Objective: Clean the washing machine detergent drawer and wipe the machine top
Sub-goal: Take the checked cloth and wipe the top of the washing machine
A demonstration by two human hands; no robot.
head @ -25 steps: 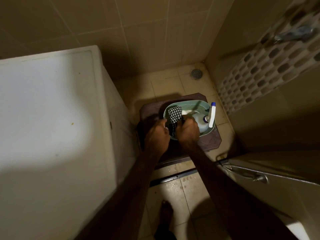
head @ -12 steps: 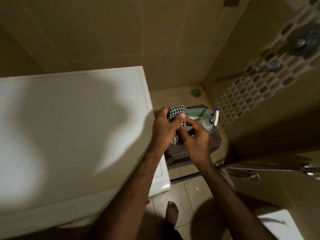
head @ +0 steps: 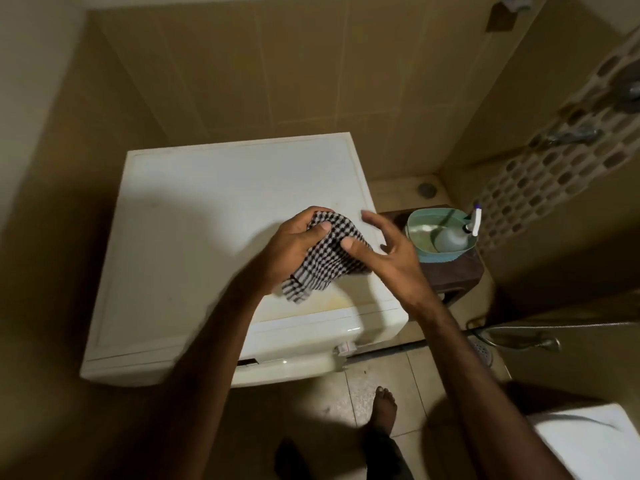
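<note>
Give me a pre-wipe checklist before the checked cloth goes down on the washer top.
1. Black-and-white checked cloth in hand: ok, left hand grips it.
2. Right hand free: ok, fingers spread, thumb only touching the cloth.
3. White washing machine top bare where visible: ok; part lies under the arms.
4. Yellowish stain near the front edge: not ok, not yet wiped.
5. Cloth damp: cannot tell.
6. White spray bottle off the machine: ok, it sits in the green plastic basin on the brown stool.
</note>
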